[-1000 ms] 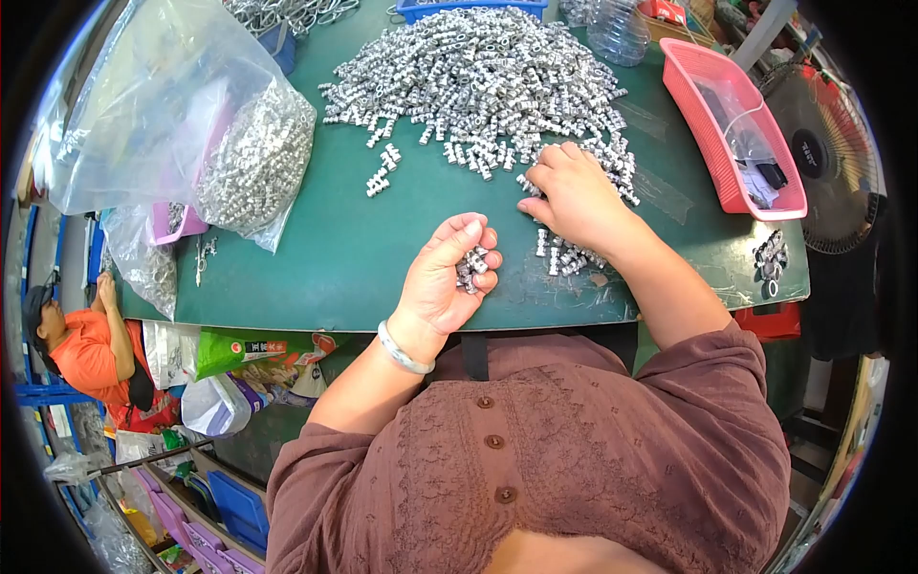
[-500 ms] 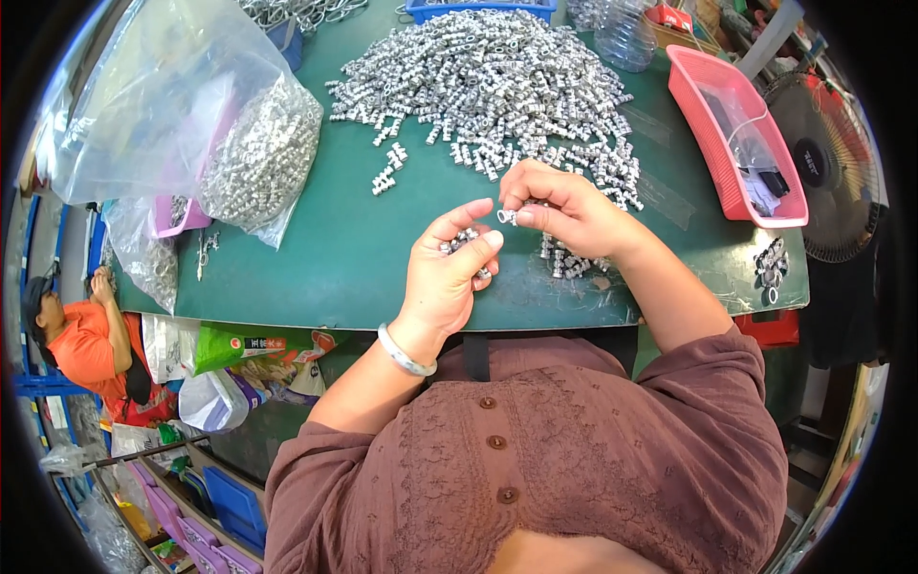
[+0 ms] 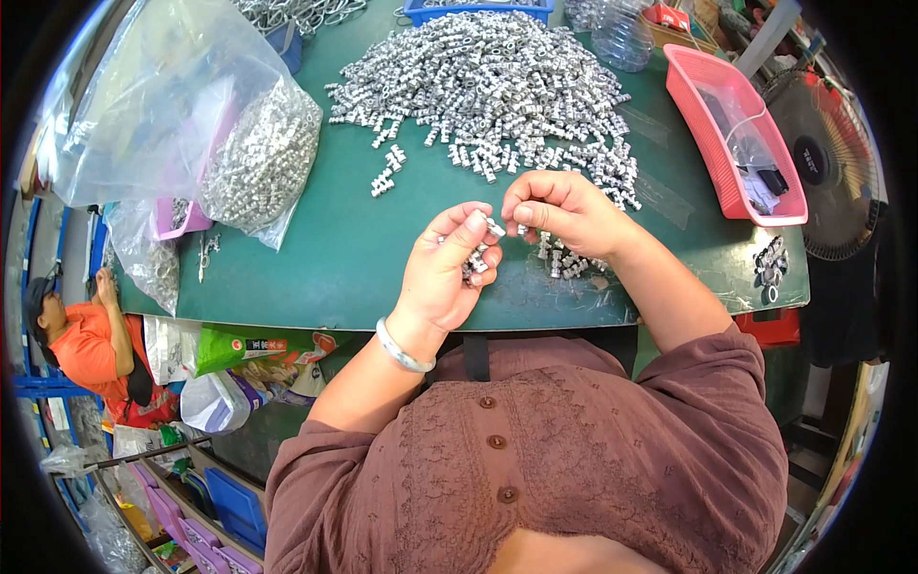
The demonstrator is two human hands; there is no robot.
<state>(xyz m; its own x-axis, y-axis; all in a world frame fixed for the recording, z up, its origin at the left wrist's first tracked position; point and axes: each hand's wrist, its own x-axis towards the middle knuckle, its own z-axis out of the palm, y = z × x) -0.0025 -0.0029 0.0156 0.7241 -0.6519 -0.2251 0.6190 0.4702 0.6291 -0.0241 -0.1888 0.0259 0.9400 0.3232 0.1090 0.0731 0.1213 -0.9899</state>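
My left hand [image 3: 442, 273] is curled around several small ribbed silver metal fittings, and its thumb and forefinger pinch one metal fitting [image 3: 494, 228] at their tips. Close by on the right, my right hand [image 3: 579, 218] has thumb and fingers pinched together, with a bit of a small silver piece [image 3: 522, 230] showing at the tips. Its fingers partly hide what it holds. Beneath the right hand lies a small group of fittings [image 3: 571, 262] on the green table [image 3: 316, 277]. Beyond both hands rises a big pile of the same fittings [image 3: 478, 81].
A clear plastic bag of fittings [image 3: 260, 163] stands at the left with a purple basket [image 3: 177, 222]. At the right are a pink basket [image 3: 688, 124], some dark rings [image 3: 771, 268] and a fan [image 3: 822, 163]. A person in orange [image 3: 91, 344] sits far left.
A fitting now sits between my left thumb and forefinger, and that thumb has moved up. The ring-ended piece that showed at my right fingertips is no longer seen there; my right fingers have shifted slightly.
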